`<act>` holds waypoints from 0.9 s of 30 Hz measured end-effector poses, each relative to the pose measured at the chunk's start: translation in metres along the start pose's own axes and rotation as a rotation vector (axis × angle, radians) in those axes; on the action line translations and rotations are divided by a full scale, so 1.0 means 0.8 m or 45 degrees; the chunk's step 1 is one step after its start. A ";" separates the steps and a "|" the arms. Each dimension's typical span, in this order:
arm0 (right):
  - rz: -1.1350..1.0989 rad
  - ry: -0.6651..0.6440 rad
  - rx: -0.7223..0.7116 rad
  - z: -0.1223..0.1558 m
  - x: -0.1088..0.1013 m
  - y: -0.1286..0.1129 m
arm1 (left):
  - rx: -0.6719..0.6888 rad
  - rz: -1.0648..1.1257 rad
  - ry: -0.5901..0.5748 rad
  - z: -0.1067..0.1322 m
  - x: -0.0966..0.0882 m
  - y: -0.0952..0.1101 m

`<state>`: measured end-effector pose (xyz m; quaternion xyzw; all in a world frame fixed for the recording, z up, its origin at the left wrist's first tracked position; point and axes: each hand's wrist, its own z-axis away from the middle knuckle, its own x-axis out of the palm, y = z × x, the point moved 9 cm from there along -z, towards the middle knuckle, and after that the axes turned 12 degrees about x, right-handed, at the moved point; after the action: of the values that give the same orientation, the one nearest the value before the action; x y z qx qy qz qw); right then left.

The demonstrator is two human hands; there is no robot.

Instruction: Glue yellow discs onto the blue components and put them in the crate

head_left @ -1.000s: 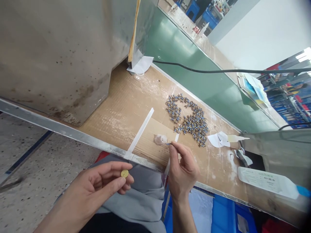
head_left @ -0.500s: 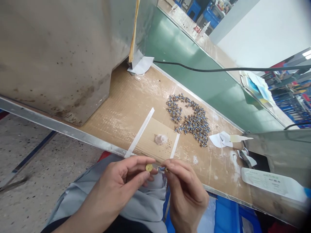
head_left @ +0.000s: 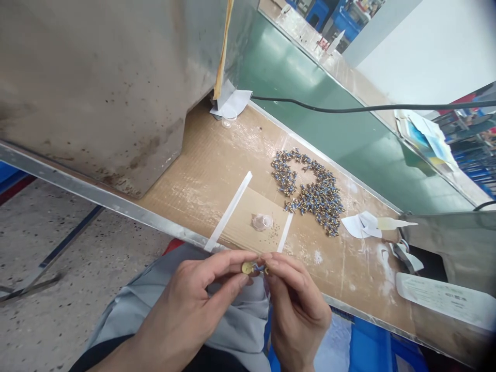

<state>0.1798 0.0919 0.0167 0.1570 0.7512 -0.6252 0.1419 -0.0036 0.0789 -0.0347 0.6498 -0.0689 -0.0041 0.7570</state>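
Pinched in my left hand is a small round yellow disc, its flat face turned up toward me. My right hand pinches a small blue and gold metal piece between thumb and fingers. The two pieces meet, or nearly meet, between my fingertips; whether they are joined I cannot tell. Both hands are over my lap at the table's front edge. Beyond them on the table lies a pile of similar small blue and gold pieces.
A small clear cup stands on a cardboard sheet among scattered tiny bits. At right are white paper scraps, a pale nozzle bottle and a large white bottle. A metal housing stands left; a black cable crosses behind.
My hands have come closer together, bringing the yellow disc up against or very near the blue and gold piece. The whole view has shifted slightly.
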 end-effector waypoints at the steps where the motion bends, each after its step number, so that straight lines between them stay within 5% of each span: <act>1: -0.009 -0.002 0.006 -0.001 0.000 0.001 | 0.019 -0.013 0.004 0.000 0.000 0.004; 9: 0.016 0.003 -0.025 0.000 0.001 -0.001 | 0.086 -0.052 0.038 0.001 -0.002 0.006; 18: 0.184 0.042 -0.335 0.007 0.004 -0.034 | 0.278 -0.239 0.100 0.004 -0.006 0.025; 27: 0.185 0.014 -0.346 0.008 0.006 -0.037 | 0.329 -0.290 0.080 0.007 -0.004 0.034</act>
<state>0.1632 0.0807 0.0397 0.1939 0.8162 -0.5051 0.2026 -0.0097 0.0779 -0.0074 0.7452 0.0290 -0.0608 0.6634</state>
